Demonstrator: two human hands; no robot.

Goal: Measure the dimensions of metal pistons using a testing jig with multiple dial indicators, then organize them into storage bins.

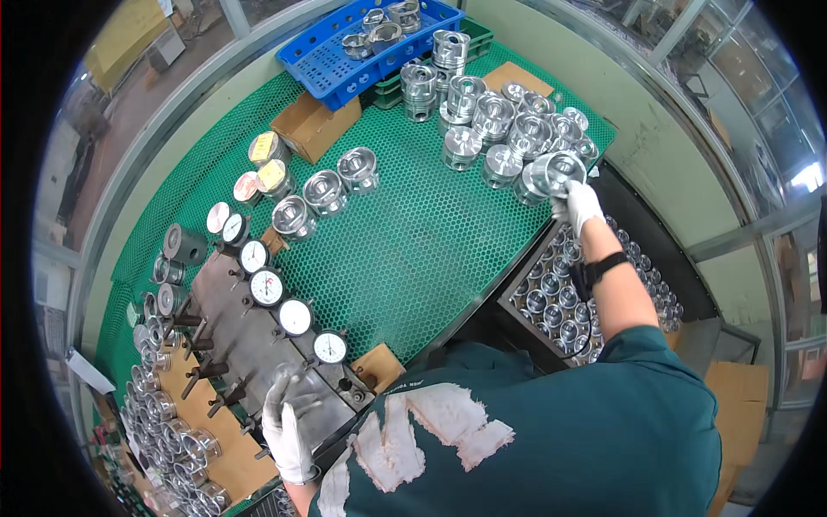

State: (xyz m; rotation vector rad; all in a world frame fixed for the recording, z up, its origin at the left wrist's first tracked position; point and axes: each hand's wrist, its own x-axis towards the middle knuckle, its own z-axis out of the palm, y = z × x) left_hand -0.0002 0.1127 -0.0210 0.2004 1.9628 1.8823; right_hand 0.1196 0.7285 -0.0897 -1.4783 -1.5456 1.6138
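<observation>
My right hand (581,205), in a white glove, is closed on the rim of a shiny metal piston (558,172) at the front right of a crowd of pistons (494,116). The held piston tilts its hollow end upward; I cannot tell whether it touches those beneath. My left hand (289,431), also gloved, hovers over or rests on the grey metal plate (250,345) of a gauge fixture, fingers spread and holding nothing. A row of round dial gauges (266,287) lines the plate's right side, with the nearest dial gauge (330,347) just beyond my left hand.
Three pistons (325,193) stand on the green mesh mat (405,250). Behind are a cardboard box (312,129) and a blue crate (323,69) holding several parts. Many pistons fill a tray (551,306) at right. Others crowd the brown board (194,379) at left.
</observation>
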